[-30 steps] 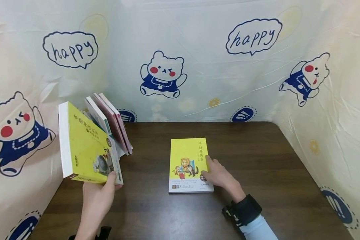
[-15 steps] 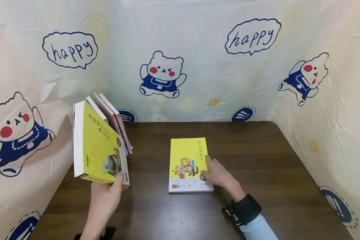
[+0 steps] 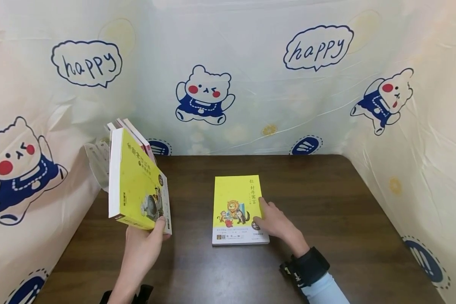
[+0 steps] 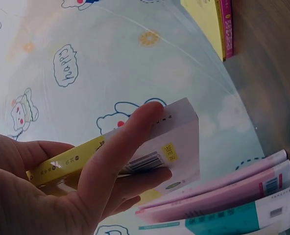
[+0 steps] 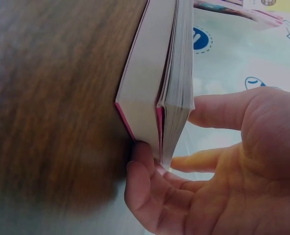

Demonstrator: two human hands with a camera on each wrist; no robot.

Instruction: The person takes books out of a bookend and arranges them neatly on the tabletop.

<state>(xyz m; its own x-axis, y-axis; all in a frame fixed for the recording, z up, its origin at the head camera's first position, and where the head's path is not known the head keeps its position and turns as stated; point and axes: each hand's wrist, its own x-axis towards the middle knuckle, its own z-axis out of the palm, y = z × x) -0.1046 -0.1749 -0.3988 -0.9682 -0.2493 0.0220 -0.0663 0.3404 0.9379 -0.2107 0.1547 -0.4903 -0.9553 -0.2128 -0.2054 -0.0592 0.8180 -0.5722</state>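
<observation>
My left hand point(image 3: 143, 248) grips the lower end of a thick yellow-and-white book point(image 3: 136, 177), held upright and tilted above the table's left side. The left wrist view shows fingers across its spine and the barcode on its back cover. Near the table's middle lies a yellow book point(image 3: 233, 190) with a lion picture, flat on top of a magenta-edged book point(image 5: 140, 78). My right hand point(image 3: 279, 221) holds that pair at the right edge, thumb against the top cover and fingertips at the lower book's edge.
Several pink, teal and white books point(image 4: 223, 196) lean together at the table's back left, partly hidden by the held book. A patterned curtain point(image 3: 250, 105) bounds the brown table point(image 3: 319, 190) at the back and sides.
My left hand has carried its book to the right, now covering more of the leaning books. The right hand and the books under it stay in place.
</observation>
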